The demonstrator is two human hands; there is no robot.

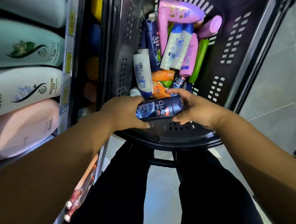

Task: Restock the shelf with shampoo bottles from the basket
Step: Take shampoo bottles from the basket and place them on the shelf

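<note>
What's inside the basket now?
In the basket: a pile of pink bottles, white bottles, a green bottle, orange bottles and a dark blue CLEAR bottle. The left hand and right hand hold a second CLEAR bottle at the near end. Anything beneath them is covered.

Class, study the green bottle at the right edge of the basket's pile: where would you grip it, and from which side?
Grip the green bottle round its mid-body, probably coming from above and the right. It lies lengthwise and uncovered, with its right flank open toward the basket wall, while a pink bottle crowds its left.
</note>
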